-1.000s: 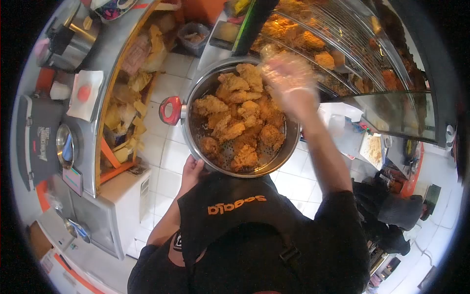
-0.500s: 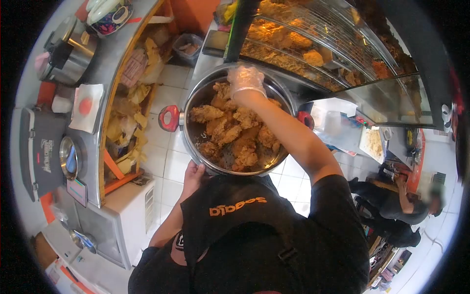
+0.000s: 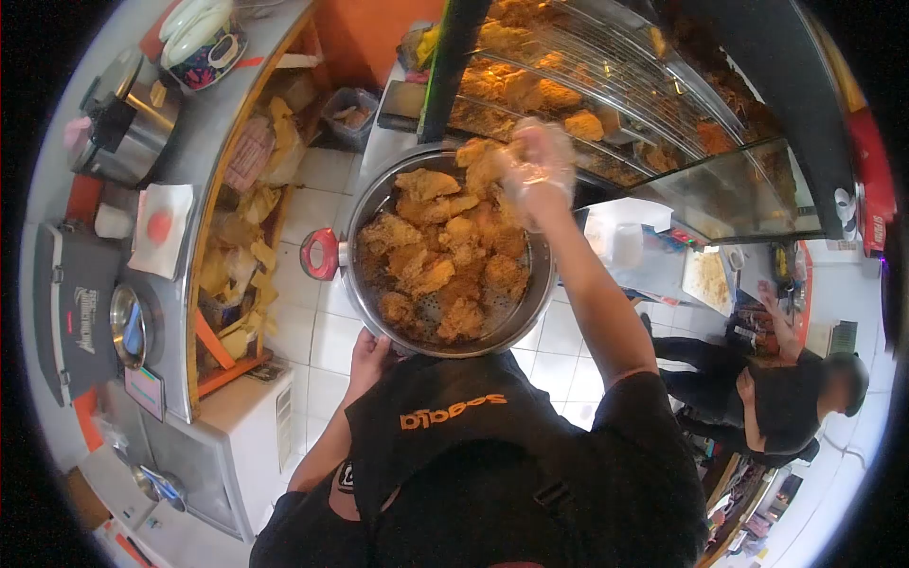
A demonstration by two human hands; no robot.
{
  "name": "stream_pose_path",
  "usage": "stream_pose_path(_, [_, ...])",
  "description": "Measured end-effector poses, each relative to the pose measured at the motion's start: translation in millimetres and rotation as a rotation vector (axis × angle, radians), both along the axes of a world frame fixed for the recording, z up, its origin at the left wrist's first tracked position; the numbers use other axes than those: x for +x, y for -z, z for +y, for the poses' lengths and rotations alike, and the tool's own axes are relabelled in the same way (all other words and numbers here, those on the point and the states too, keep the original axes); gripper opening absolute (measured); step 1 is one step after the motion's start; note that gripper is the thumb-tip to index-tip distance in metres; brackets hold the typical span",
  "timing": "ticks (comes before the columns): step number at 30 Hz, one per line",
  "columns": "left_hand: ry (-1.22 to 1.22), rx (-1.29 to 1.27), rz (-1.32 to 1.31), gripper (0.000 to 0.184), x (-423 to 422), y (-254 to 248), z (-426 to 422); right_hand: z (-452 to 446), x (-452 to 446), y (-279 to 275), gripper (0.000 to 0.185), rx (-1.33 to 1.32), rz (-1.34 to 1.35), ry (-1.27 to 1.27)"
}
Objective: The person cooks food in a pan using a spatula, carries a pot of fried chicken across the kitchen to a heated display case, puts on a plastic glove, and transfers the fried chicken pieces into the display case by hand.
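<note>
A round steel pot [image 3: 352, 284] with a red side handle [image 3: 324, 254] is in front of my body, and several pieces of fried chicken [image 3: 440, 241] lie on its perforated bottom. My left hand [image 3: 371, 358] grips the pot at its near left side, fingers partly hidden underneath. In a clear plastic glove, my right hand [image 3: 540, 170] is over the far right rim, smeared by motion. Its closed fingers meet a piece of fried chicken [image 3: 478, 161] at the far edge of the pot.
A glass display case [image 3: 757, 194] with fried chicken on wire racks stands beyond the pot, its door swung out. Left is a metal counter [image 3: 204, 156] with a steel cooker [image 3: 137, 114]. Another person [image 3: 781, 398] is at the right. White tiles [image 3: 327, 331] cover the floor.
My right hand has come up from inside the pot and moved right, towards the display case. The view of the pot has shifted slightly down and left. The other person has straightened up.
</note>
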State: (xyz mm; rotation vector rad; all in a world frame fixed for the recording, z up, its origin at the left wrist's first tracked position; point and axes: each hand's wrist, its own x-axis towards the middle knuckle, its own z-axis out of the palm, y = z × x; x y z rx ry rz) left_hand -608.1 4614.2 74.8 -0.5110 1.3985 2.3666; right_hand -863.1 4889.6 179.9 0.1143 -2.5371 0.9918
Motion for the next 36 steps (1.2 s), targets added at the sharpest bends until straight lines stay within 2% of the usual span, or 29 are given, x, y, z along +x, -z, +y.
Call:
stream_pose_path(2, [0.021, -0.040, 0.005, 0.037, 0, -2, 0, 14, 3, -15, 0.025, -0.450, -0.021, 0.101])
stream_pose_path(4, [0.056, -0.073, 0.006, 0.036, 0, 2, -4, 24, 5, -54, 0.021, -0.993, -0.012, 0.138])
stream_pose_path(5, [0.060, -0.071, 0.002, 0.036, 1, 4, -5, 46, -1, -56, 0.020, -1.134, -0.024, 0.101])
stream_pose_path(7, [0.067, -0.071, -0.008, 0.037, 2, 7, -6, 61, -21, -70, 0.018, -1.166, 0.068, 0.271])
stream_pose_path(9, [0.042, -0.043, -0.001, 0.039, 3, 6, -4, 70, -44, -73, 0.022, -1.058, 0.115, 0.290])
stream_pose_path(11, [0.039, -0.043, -0.003, 0.041, 2, 4, -3, 74, -75, -77, 0.027, -1.068, 0.087, 0.224])
stream_pose_path(13, [0.061, -0.072, -0.021, 0.043, 1, 0, -4, 68, -102, -84, 0.032, -1.190, -0.022, 0.070])
stream_pose_path(15, [0.053, -0.054, -0.023, 0.044, 0, -2, -2, 55, -100, -93, 0.035, -1.075, -0.089, 0.231])
stream_pose_path(16, [0.043, -0.044, -0.027, 0.045, 0, -3, -2, 47, -98, -95, 0.036, -1.014, -0.129, 0.305])
stream_pose_path(18, [0.053, -0.039, -0.032, 0.045, 0, -4, -4, 35, -79, -60, 0.026, -0.554, 0.196, 0.360])
stream_pose_path(20, [0.047, 0.002, -0.034, 0.045, -1, -2, -4, 15, -49, -38, 0.024, -0.246, 0.189, 0.269])
stream_pose_path(22, [0.038, 0.075, -0.036, 0.044, 1, 3, -4, -28, -6, -27, 0.029, -0.093, -0.143, 0.063])
stream_pose_path(24, [0.028, 0.105, -0.041, 0.043, 2, 6, -3, -68, 3, 13, 0.037, 0.041, -0.304, -0.051])
stream_pose_path(26, [0.037, 0.102, -0.052, 0.042, 0, 7, -3, -94, 8, 22, 0.040, 0.196, -0.458, -0.075])
stream_pose_path(27, [0.045, 0.084, -0.061, 0.041, 0, 7, -4, -103, 14, 3, 0.039, 0.292, -0.618, -0.085])
stream_pose_path(28, [0.052, 0.066, -0.069, 0.041, 0, 7, -4, -107, 10, 4, 0.042, 0.255, -0.707, -0.036])
stream_pose_path(31, [0.079, -0.073, -0.048, 0.039, 1, 5, -5, -98, -10, 14, 0.036, 0.241, -0.682, -0.013])
stream_pose_path(32, [0.043, -0.013, -0.058, 0.038, 2, 5, -3, -87, -13, 20, 0.034, 0.095, -0.657, -0.031])
stream_pose_path(35, [-0.005, 0.079, -0.094, 0.039, -1, -7, 3, -55, 20, -47, 0.032, -0.383, -0.346, 0.054])
stream_pose_path(36, [-0.013, 0.087, -0.089, 0.039, -1, -5, 4, -40, 20, -57, 0.029, -0.646, -0.368, 0.103])
